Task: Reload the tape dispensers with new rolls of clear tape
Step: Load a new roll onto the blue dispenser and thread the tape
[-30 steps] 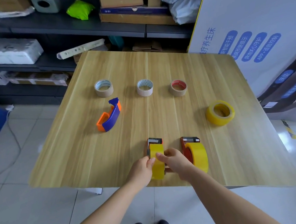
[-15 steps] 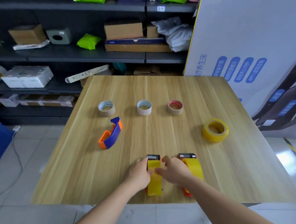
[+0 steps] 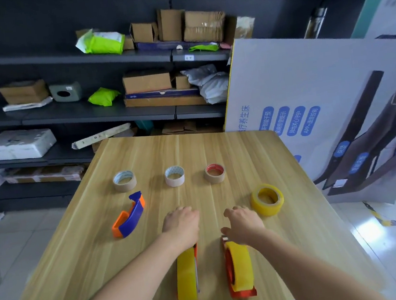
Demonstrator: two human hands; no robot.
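A wooden counter [image 3: 241, 150] seen from above. Near its front edge stand two tape dispensers side by side, each carrying a yellow-tinted roll: the left dispenser [image 3: 187, 275] and the red right dispenser [image 3: 239, 271]. We judge these two reloaded. A blue and orange dispenser [image 3: 129, 215] lies empty further left, so one reload seems to remain. Loose rolls number four: a pale-cored tan roll [image 3: 124, 181], a whitish roll [image 3: 174, 176] and a red-cored tan roll [image 3: 214, 173] in a row at the back, plus a larger yellow roll [image 3: 267, 199] at the right. The left hand [image 3: 181, 222] covers the left dispenser's far end, fingers curled under; we cannot tell whether it grips. The right hand [image 3: 242, 222] hovers with fingers loosely spread, holding nothing.
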